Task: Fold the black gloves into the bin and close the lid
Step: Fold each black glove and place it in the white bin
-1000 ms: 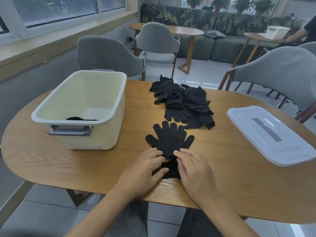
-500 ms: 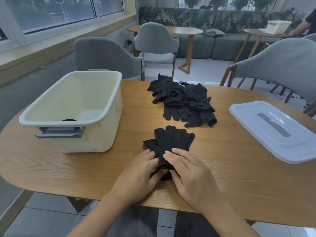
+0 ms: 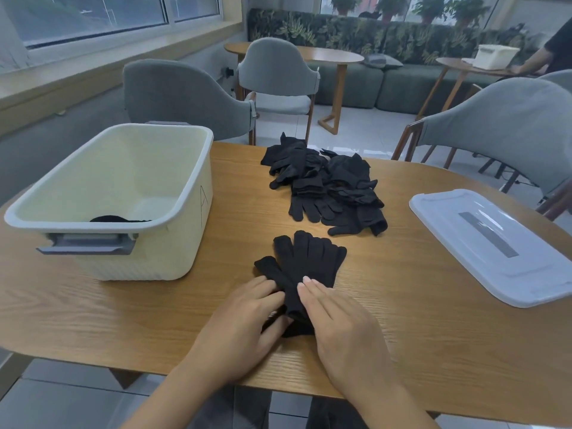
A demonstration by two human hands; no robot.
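Head view: black gloves (image 3: 305, 264) lie flat on the table (image 3: 418, 320), right of the bin (image 3: 185, 168). Left hand (image 3: 244, 323) pinches the cuff end; right hand (image 3: 337, 323) presses flat on it, fingers extended, grasping nothing. Glove pile (image 3: 328, 187) beyond. Lid (image 3: 495, 243) far right of bin, off. One dark item inside bin.

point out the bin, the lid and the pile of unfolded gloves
bin (image 3: 198, 168), head view, on its right rim
lid (image 3: 526, 274), head view, on its clear top, right of the grey strip
pile of gloves (image 3: 328, 187), head view, on the middle of the heap
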